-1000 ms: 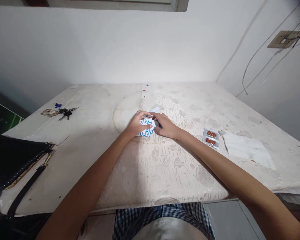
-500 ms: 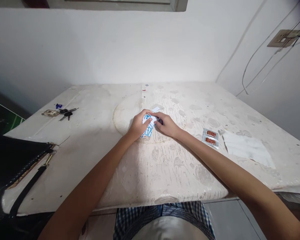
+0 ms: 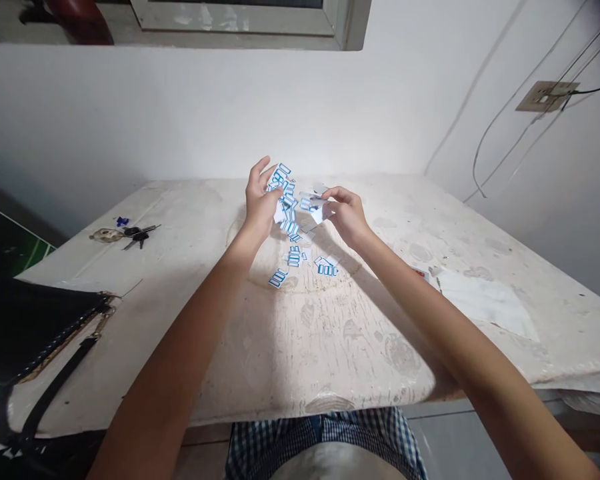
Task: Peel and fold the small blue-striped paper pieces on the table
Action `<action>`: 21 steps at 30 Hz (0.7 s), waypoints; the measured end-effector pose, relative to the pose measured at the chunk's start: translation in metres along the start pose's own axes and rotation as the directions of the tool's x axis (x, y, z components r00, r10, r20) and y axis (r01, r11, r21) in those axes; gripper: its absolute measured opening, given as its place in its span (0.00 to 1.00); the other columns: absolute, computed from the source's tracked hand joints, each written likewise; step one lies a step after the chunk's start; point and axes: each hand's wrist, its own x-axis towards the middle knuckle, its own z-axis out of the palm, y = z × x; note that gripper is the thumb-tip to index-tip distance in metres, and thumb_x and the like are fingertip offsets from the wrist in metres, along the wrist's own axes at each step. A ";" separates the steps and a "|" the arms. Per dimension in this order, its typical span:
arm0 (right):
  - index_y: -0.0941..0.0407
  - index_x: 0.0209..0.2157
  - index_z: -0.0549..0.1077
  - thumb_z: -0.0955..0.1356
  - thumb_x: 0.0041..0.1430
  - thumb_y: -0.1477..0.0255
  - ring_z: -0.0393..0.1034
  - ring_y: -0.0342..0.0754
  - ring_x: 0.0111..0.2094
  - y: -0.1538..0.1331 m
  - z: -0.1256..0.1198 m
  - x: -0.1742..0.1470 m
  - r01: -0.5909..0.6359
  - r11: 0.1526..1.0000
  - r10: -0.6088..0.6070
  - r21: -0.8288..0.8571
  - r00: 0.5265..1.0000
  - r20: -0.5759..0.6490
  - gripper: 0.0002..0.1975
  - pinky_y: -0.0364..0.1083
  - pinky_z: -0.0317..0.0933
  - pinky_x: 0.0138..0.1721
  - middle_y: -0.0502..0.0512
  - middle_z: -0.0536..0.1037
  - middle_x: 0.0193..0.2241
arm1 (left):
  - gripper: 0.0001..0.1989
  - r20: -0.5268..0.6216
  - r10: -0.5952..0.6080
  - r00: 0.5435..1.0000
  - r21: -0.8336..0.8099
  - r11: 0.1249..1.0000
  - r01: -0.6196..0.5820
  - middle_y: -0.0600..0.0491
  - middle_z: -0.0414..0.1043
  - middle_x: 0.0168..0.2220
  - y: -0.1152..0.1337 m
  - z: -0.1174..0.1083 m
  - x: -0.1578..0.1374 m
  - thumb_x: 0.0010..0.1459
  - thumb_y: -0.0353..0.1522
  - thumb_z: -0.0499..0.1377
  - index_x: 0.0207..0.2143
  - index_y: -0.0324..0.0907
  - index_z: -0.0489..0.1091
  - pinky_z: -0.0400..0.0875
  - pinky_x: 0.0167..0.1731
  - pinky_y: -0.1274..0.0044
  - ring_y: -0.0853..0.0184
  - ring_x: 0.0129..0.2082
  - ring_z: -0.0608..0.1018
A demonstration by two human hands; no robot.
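Small white paper pieces with blue printed outlines (image 3: 282, 175) are bunched in my left hand (image 3: 260, 203), its thumb in front and fingers behind. My right hand (image 3: 349, 215) pinches a few more paper pieces (image 3: 318, 212) between thumb and fingers, just to the right of the bunch. Below and between the hands, loose paper pieces (image 3: 293, 256) appear strung downward; I cannot tell which are falling and which lie on the table. A small cluster of paper pieces (image 3: 326, 268) is under my right hand.
The table (image 3: 340, 347) has a pale patterned cover. Keys (image 3: 137, 235) with a fob and a blue bit lie at left, near a black bag (image 3: 40, 327) with a strap. A white cloth or paper sheet (image 3: 485, 303) lies right, beside a mostly hidden foil pack (image 3: 420, 273).
Both hands have risen and moved apart from their cupped position together. The bunch of paper pieces has spread out, with several now loose below the hands. The view has tilted up slightly.
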 end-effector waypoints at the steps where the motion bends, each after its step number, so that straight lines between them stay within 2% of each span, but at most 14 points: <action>1: 0.57 0.32 0.65 0.56 0.45 0.77 0.65 0.51 0.43 -0.002 -0.003 -0.001 0.014 1.000 -0.014 0.001 0.999 0.031 0.11 0.51 0.62 0.36 0.58 0.68 0.42 | 0.27 0.024 -0.039 0.999 -0.053 0.998 0.040 0.50 0.56 0.56 -0.001 -0.003 0.000 0.53 0.27 0.50 0.55 0.50 0.50 0.65 0.46 0.66 0.60 0.53 0.65; 5: 0.58 0.31 0.66 0.56 0.43 0.77 0.64 0.52 0.47 -0.006 -0.013 -0.008 0.010 0.993 -0.020 0.114 0.996 0.087 0.12 0.54 0.60 0.43 0.60 0.71 0.43 | 0.25 0.088 -0.171 0.981 -0.142 0.973 0.182 0.48 0.54 0.58 -0.005 -0.019 -0.008 0.56 0.34 0.49 0.56 0.52 0.47 0.66 0.45 0.64 0.59 0.50 0.68; 9: 0.58 0.33 0.66 0.57 0.46 0.76 0.67 0.50 0.45 -0.004 -0.019 -0.011 -0.017 0.986 0.004 0.165 0.997 0.076 0.12 0.54 0.58 0.47 0.60 0.73 0.40 | 0.25 0.097 -0.206 0.974 -0.117 0.969 0.217 0.48 0.54 0.58 -0.011 -0.034 -0.019 0.56 0.40 0.49 0.56 0.51 0.48 0.66 0.45 0.65 0.60 0.48 0.70; 12: 0.59 0.34 0.68 0.58 0.50 0.74 0.66 0.51 0.46 0.002 -0.022 -0.018 -0.054 0.998 0.055 -0.015 0.989 0.137 0.11 0.54 0.57 0.49 0.61 0.73 0.40 | 0.26 0.166 -0.255 0.952 -0.010 0.965 0.261 0.47 0.65 0.51 -0.016 -0.043 -0.035 0.56 0.41 0.48 0.56 0.47 0.48 0.66 0.45 0.66 0.63 0.44 0.73; 14: 0.59 0.39 0.69 0.61 0.52 0.68 0.64 0.54 0.48 0.008 -0.021 -0.028 -0.078 0.964 0.148 -0.255 0.953 0.266 0.14 0.56 0.56 0.49 0.62 0.71 0.44 | 0.27 0.248 -0.302 0.921 0.196 0.946 0.257 0.45 0.68 0.46 -0.021 -0.048 -0.052 0.53 0.43 0.50 0.53 0.42 0.54 0.64 0.47 0.66 0.61 0.45 0.72; 16: 0.56 0.49 0.64 0.66 0.48 0.59 0.58 0.60 0.53 0.013 -0.019 -0.044 -0.026 0.875 0.247 -0.483 0.882 0.402 0.27 0.62 0.50 0.51 0.63 0.65 0.52 | 0.30 0.332 -0.332 0.883 0.488 0.861 0.140 0.45 0.64 0.51 -0.025 -0.052 -0.071 0.48 0.47 0.55 0.51 0.43 0.59 0.57 0.52 0.63 0.56 0.52 0.66; 18: 0.51 0.55 0.58 0.68 0.44 0.53 0.44 0.64 0.59 0.018 -0.014 -0.061 0.127 0.775 0.255 -0.619 0.833 0.491 0.37 0.68 0.37 0.54 0.60 0.55 0.59 | 0.37 0.424 -0.311 0.850 0.652 0.756 -0.048 0.46 0.56 0.57 -0.028 -0.052 -0.088 0.42 0.50 0.58 0.53 0.46 0.58 0.46 0.56 0.59 0.53 0.58 0.55; 19: 0.50 0.56 0.55 0.66 0.45 0.52 0.42 0.63 0.60 0.019 -0.012 -0.068 0.197 0.752 0.224 -0.629 0.822 0.524 0.38 0.68 0.34 0.54 0.59 0.53 0.59 | 0.37 0.454 -0.290 0.843 0.683 0.720 -0.120 0.46 0.54 0.58 -0.029 -0.052 -0.094 0.43 0.51 0.57 0.54 0.45 0.57 0.42 0.56 0.59 0.53 0.59 0.53; 21: 0.49 0.58 0.52 0.62 0.53 0.53 0.43 0.58 0.60 0.022 -0.006 -0.078 0.312 0.735 0.124 -0.602 0.811 0.571 0.33 0.66 0.34 0.55 0.56 0.55 0.59 | 0.36 0.503 -0.259 0.825 0.694 0.690 -0.206 0.47 0.52 0.59 -0.031 -0.048 -0.101 0.47 0.51 0.54 0.56 0.46 0.53 0.42 0.57 0.60 0.55 0.60 0.52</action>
